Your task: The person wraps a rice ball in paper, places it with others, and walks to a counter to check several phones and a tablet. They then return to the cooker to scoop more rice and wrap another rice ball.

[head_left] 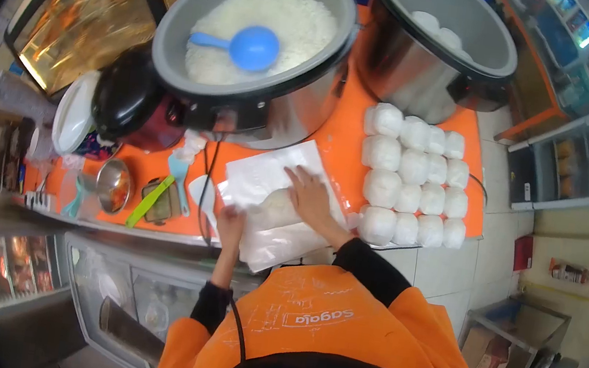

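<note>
The right hand point(310, 195) lies flat on a sheet of white wrapping paper point(273, 174) spread on the orange counter point(337, 141), its fingers held close together and pressing down on a mound of rice point(272, 209) wrapped under the paper. The left hand point(231, 222) is at the near left edge of the sheet, fingertips pinching the paper's border. The mound lies near the counter's front edge, between the two hands; its long axis runs roughly left to right in the view, from the left hand toward the right wrist. The sheet itself is skewed, one corner pointing toward the big cooker point(254, 37) behind it.

That cooker stands open, full of white rice, with a blue scoop point(249, 47) lying on top, handle pointing left. A second open pot point(440, 39) stands to its right. Just right of the sheet, wrapped white packets point(411, 175) sit in neat rows, close-packed. Left of the sheet lie a white spoon point(203, 198), a green tool point(149, 201) and a small metal bowl point(113, 185).
</note>
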### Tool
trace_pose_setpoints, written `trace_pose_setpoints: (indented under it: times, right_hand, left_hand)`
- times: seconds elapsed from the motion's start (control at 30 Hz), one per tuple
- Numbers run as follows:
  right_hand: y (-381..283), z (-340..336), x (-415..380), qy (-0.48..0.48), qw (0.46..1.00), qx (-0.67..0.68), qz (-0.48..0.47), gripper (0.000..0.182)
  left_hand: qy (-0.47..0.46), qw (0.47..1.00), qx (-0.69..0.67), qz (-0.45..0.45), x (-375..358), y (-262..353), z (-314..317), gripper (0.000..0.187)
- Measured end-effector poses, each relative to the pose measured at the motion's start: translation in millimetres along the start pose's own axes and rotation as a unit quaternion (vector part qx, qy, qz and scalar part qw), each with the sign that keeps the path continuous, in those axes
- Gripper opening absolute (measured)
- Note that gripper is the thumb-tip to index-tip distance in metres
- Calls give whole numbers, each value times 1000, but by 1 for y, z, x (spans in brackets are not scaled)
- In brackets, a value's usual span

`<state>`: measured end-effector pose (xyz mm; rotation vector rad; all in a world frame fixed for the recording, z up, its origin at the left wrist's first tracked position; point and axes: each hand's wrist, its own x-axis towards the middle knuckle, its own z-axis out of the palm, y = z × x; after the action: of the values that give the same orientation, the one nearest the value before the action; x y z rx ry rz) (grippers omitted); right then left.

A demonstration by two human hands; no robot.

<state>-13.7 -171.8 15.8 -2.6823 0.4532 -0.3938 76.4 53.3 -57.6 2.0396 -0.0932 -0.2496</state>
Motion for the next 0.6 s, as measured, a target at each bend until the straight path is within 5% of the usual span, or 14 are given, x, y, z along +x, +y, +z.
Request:
trace_pose_setpoints:
  times: [0.03,0.07,0.13,0.23,0.33,0.37,0.43,0.5,0.6]
  right_hand:
    - [-3,3,13,-43,997,-60,-11,54]
    - [-5,3,28,-83,989,-121,-25,56]
    - [-8,5,50,-123,971,-194,-65,57]
    - [-11,1,78,-152,964,-196,-92,49]
    - [-11,-6,96,-227,960,-157,-56,17]
    - [-8,-13,93,-170,964,-153,-133,16]
    - [-8,-45,86,-52,948,-140,-280,14]
    - [-9,-61,75,-97,939,-88,-319,15]
    - [1,-59,51,-157,938,-22,-309,15]
  left_hand:
    - [-68,989,131,3,21,7,-6,30]
    - [-81,989,124,-3,35,14,-5,25]
    - [-120,949,-271,-111,36,52,0,19]
    - [-135,952,-217,-169,39,41,-4,30]
    - [-35,968,-227,-103,29,35,1,25]
    - [-2,970,-229,-83,24,35,5,24]
    - [112,988,-41,95,9,77,1,46]
    - [164,920,172,312,-5,129,-10,65]
    - [-6,799,382,464,-4,154,-7,61]
